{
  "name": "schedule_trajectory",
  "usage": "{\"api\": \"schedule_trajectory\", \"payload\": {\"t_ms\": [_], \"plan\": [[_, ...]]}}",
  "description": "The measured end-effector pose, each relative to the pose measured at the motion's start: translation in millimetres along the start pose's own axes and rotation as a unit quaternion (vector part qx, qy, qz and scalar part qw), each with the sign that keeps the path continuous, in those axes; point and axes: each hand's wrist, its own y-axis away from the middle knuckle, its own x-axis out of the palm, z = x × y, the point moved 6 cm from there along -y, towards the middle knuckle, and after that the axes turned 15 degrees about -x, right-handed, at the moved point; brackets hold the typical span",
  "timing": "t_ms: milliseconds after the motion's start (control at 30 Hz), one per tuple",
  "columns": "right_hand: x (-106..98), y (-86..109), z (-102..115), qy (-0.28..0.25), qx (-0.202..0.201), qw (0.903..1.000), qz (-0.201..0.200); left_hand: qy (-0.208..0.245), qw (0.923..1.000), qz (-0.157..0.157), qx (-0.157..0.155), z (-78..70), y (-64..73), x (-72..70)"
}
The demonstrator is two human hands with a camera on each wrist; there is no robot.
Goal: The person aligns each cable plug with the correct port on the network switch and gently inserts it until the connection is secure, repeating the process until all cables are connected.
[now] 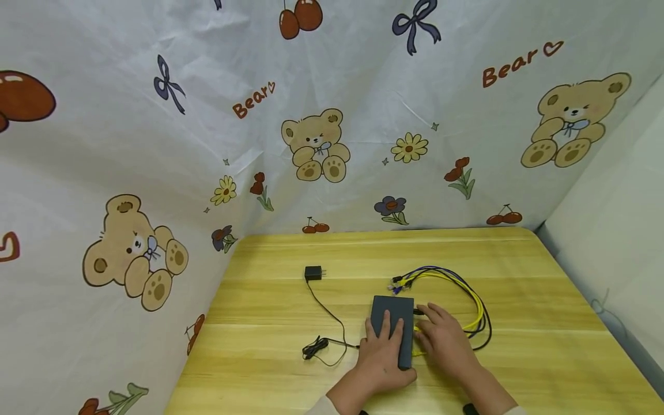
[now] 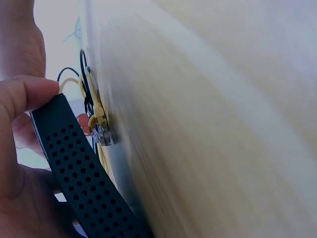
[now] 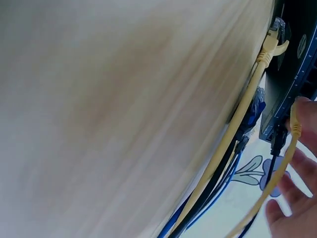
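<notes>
A dark network switch (image 1: 392, 311) lies under my left hand (image 1: 381, 357), whose fingers spread over its top while the thumb grips its near end. In the left wrist view, the vented side of the switch (image 2: 84, 173) is tilted off the tabletop. At the port side, my right hand (image 1: 446, 340) pinches the plug of a yellow network cable (image 3: 295, 121) against the row of ports. A black cable's plug (image 3: 278, 141) sits in a port beside it. Another yellow plug (image 3: 267, 47) lies loose on the table, near the switch's lower edge.
A black power adapter (image 1: 313, 272) lies at the back left, its cord bundled (image 1: 315, 347) and running to the switch's left side. Yellow, black and blue cables (image 1: 479, 305) curve behind my right hand, their plug ends (image 1: 399, 283) beyond the switch. Patterned cloth (image 1: 363, 86) hangs behind the table.
</notes>
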Motion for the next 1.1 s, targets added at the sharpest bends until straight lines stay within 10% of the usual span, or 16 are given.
{"api": "schedule_trajectory", "payload": {"t_ms": [433, 1100], "plan": [[-8, 18.0, 29, -0.014, -0.076, 0.9965, 0.031, 0.010, 0.9999, -0.005, -0.002, 1.1, 1.6, -0.4], [18, 43.1, 6, -0.027, 0.042, 0.9784, 0.201, 0.028, 0.9996, 0.002, -0.006, 1.6, 0.3, -1.9]]}}
